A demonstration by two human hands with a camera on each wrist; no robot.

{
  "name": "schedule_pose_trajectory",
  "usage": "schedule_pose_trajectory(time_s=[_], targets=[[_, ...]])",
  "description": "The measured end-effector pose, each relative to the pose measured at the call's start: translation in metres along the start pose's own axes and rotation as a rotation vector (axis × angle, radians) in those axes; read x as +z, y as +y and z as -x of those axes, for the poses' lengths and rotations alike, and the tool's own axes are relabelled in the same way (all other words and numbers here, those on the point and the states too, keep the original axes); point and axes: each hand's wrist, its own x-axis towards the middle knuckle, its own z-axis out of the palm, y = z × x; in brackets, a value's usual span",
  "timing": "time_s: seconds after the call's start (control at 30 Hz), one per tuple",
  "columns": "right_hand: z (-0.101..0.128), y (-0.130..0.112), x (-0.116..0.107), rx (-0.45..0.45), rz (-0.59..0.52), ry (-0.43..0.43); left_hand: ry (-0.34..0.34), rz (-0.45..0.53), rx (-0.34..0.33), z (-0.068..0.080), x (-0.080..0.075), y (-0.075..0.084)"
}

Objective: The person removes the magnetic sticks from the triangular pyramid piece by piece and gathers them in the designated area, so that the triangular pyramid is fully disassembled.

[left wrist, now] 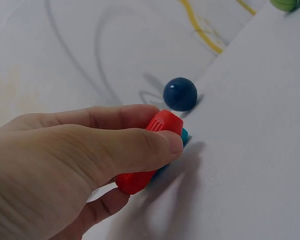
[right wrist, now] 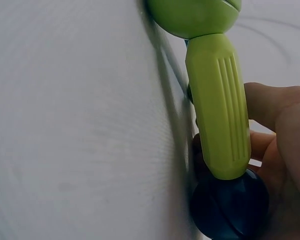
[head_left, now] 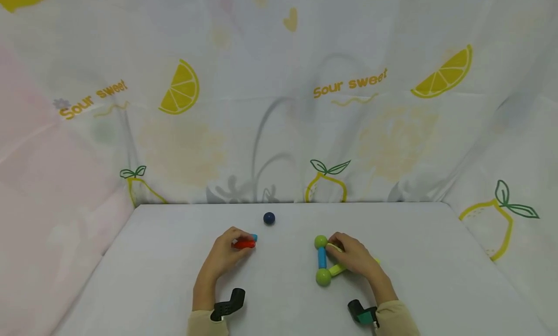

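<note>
On the white table (head_left: 283, 302), the left hand (head_left: 220, 258) pinches a red stick (left wrist: 165, 121) between thumb and curled fingers, with a blue piece (left wrist: 185, 135) close behind it. Farther back sits a dark blue ball (head_left: 269, 218). To the right, the right hand (head_left: 357, 256) curls its fingers around a frame (head_left: 336, 269) of sticks and balls, its blue stick (head_left: 322, 258) joining two green balls (head_left: 320, 241).

Red rod (left wrist: 165, 120): plastic, smooth, slightly glossy, moulded ridges. Dark blue ball (left wrist: 180, 94): glossy, hard plastic look, bright highlight. Yellow-green rod (right wrist: 218, 107): satin plastic, ridged face. Green ball (right wrist: 196, 16): smooth plastic, soft sheen. Blue rod (head_left: 322, 258): probably plastic, too small in head view to judge finish. Tabletop (head_left: 279, 302): matt, smooth. Backdrop (head_left: 235, 142): printed cloth, matt, creased. Sleeves (head_left: 396, 320): matt cloth.
</note>
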Motion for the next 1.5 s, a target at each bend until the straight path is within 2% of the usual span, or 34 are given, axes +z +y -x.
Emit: schedule_pose_trajectory(time_s=[0.3, 0.57, 0.83, 1.23, 1.5], targets=[[-0.0014, -0.0009, -0.0004, -0.020, 0.036, 0.004, 0.013, -0.003, 0.035, -0.0001, 0.0006, -0.0045], [-0.0015, 0.0026, 0.0008, -0.007, 0.048, -0.002, 0.021, -0.021, 0.027, 0.0001, 0.0021, -0.0057], [-0.0033, 0.0037, -0.0003, -0.044, 0.055, 0.007, 0.039, 0.003, 0.055, -0.0024, 0.0037, -0.0050], [-0.0086, 0.0011, 0.0005, -0.097, 0.057, 0.018, 0.075, -0.072, 0.058, -0.0090, 0.0046, -0.0093], [-0.0045, 0.0057, 0.0005, -0.085, 0.051, 0.011, 0.035, -0.055, 0.035, -0.0066, 0.0078, -0.0097]])
